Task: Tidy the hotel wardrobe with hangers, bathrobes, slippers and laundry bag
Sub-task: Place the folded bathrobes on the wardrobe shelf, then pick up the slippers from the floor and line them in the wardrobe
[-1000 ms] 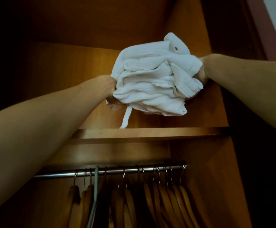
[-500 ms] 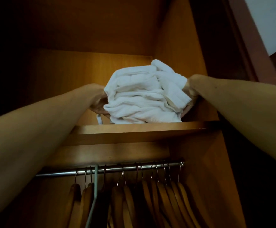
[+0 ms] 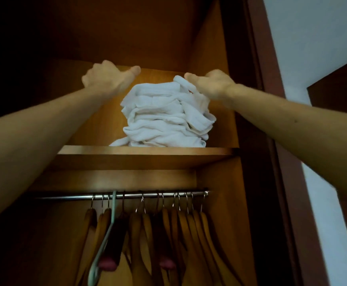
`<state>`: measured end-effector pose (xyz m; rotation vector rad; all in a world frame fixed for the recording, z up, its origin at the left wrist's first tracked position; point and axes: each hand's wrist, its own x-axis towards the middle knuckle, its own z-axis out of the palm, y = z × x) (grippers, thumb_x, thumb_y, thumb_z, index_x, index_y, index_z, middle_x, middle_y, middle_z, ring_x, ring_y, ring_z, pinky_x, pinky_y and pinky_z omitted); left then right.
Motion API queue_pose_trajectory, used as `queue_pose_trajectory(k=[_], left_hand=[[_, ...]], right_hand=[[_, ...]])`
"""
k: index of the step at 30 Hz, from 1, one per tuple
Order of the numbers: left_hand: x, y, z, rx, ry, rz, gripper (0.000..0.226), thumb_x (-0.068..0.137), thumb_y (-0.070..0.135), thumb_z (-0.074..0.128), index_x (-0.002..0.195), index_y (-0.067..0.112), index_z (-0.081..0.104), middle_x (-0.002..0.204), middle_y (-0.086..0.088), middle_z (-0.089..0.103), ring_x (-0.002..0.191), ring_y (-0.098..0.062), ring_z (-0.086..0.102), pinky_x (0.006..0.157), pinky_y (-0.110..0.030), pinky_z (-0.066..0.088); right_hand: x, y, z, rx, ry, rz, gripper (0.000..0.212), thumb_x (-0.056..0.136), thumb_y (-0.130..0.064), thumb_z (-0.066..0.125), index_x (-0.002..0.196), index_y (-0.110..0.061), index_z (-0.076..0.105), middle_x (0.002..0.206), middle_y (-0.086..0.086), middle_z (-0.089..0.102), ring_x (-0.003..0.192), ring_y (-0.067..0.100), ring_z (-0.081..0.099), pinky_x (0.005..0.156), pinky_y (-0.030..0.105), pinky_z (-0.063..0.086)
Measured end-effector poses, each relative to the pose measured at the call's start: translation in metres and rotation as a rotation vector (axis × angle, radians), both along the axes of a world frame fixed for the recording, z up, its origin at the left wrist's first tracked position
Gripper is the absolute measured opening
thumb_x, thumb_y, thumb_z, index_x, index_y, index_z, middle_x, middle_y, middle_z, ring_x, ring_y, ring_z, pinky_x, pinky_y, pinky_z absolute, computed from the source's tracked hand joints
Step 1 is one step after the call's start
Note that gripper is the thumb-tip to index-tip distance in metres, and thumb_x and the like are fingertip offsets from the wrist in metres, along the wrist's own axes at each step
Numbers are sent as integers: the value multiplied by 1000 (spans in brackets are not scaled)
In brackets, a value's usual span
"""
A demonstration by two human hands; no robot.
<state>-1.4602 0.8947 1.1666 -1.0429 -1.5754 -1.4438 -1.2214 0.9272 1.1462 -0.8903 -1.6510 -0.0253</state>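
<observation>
Both arms raised; left hand (image 3: 104, 79) and right hand (image 3: 212, 84) loosely curled.

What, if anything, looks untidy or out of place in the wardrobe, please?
The white bathrobe bundle on the top shelf is loosely folded, with a strip trailing at its left base. One pale green hanger hangs among the wooden hangers.

Bathrobe (image 3: 164, 118): white cloth, matt, ribbed waffle texture, creased folds. Shelf (image 3: 147, 151) under it: wood, smooth, orange-brown satin sheen. Rail (image 3: 125, 196) below shelf: polished metal, glossy. Hangers (image 3: 191, 234) on rail: smooth varnished wood, metal hooks. One hanger (image 3: 104, 240) left of those looks pale plastic or coated wire.
</observation>
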Motion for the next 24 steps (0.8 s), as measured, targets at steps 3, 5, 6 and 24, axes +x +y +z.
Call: queue_pose_trajectory(k=[3,5,6,24], left_hand=[[30,-9,-46,97,166,-126,66,87,78,41,106,19,66,97,-1,65,93,-23,64,79,-35,43],[64,-17,-92,135,244,-184,58,88,70,48,114,21,65,109,2,67,101,-18,61,79,-33,40],[82,-19,-113,140,275,-227,55,87,68,51,114,22,65,112,4,67,104,-18,60,79,-33,41],[525,-31,-517,-418,591,-1124,46,83,50,60,117,19,62,113,4,66,104,-18,58,84,-35,47]], right_hand=[[24,-18,-41,267,-98,-65,61,92,-62,53,127,-13,61,124,6,67,112,24,64,96,45,53],[50,-26,-79,357,-150,-105,62,90,-62,55,133,-17,59,129,2,65,116,20,62,96,42,52],[64,-32,-96,387,-161,-119,63,89,-62,55,134,-18,58,132,0,63,119,19,60,97,40,51],[439,-173,-502,-312,-173,-749,57,90,-57,58,135,-21,58,133,-7,60,120,16,57,92,37,52]])
